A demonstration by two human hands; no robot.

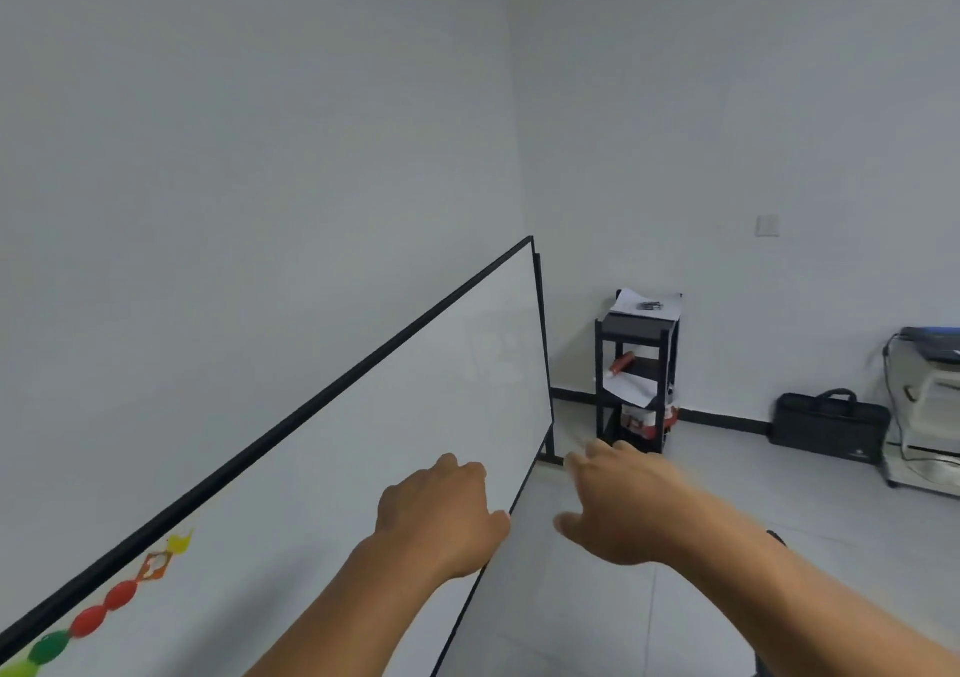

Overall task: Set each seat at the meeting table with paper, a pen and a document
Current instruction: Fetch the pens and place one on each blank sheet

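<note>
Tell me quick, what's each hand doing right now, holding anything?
Left hand: open, fingers loosely bent in front of the black-framed whiteboard, holding nothing.
Right hand: open, fingers reaching forward, motion-blurred, holding nothing.

Two bare forearms rose from the bottom edge of the frame, one at lower centre and one at lower right, each ending in a hand seen from the back. The left hand [441, 513] and the right hand [631, 507] wore no gloves, and no rings showed on them. Neither forearm carried a sleeve; both were uncovered all the way to the frame's edge. A small dark shape, perhaps a band or strap, showed at the upper edge of the right forearm at lower right, too little of it visible to tell. The right hand's fingers were blurred
</note>
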